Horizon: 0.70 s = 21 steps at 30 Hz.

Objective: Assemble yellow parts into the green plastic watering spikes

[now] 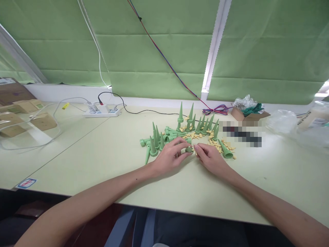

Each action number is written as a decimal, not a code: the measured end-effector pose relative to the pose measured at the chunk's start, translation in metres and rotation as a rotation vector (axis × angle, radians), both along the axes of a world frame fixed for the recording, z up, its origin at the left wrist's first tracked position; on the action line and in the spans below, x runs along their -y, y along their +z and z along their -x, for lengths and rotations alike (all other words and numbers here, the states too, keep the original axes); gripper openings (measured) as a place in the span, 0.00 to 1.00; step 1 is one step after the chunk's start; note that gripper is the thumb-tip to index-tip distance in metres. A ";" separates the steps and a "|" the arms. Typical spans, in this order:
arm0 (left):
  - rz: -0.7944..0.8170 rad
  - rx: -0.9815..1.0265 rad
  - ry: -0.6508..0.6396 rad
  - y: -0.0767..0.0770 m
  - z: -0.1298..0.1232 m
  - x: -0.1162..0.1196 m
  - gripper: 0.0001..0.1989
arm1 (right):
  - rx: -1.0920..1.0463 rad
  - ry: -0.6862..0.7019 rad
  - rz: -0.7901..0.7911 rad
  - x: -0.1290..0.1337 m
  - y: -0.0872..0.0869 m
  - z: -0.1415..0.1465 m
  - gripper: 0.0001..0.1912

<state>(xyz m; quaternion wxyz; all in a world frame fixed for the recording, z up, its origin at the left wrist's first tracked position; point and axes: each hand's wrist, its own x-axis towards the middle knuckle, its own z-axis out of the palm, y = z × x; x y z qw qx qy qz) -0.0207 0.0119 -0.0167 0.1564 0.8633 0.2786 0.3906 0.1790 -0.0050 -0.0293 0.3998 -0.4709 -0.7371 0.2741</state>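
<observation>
My left hand [172, 154] holds a small green plastic part [189, 149] between thumb and fingers, at the near edge of the pile. Just to its right, my right hand [209, 157] is closed in a pinch; a bit of yellow shows by its fingertips, too small to make out. Behind both hands stand several green cones [180, 113], point up, with others lying on their sides at the left. Small yellow pieces [196, 134] are scattered among them. A green cone [226, 150] lies to the right of my right hand, its open end facing me.
A white power strip [101, 111] with cables sits at the back left. Cardboard pieces [43, 121] lie at the far left. Bundled wire [218, 109], an open carton [250, 117] and clear plastic bags [281, 122] are at the back right. The table's front edge runs beneath my forearms.
</observation>
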 end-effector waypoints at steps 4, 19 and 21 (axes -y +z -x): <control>0.070 0.012 0.016 -0.002 0.001 -0.002 0.09 | -0.049 -0.026 -0.009 0.001 0.001 0.000 0.25; 0.718 0.085 -0.001 0.007 -0.005 0.003 0.27 | -0.083 -0.015 -0.038 0.005 0.007 -0.001 0.21; 0.782 0.111 -0.038 0.007 -0.005 0.003 0.28 | -0.070 0.002 -0.052 0.006 0.006 -0.001 0.21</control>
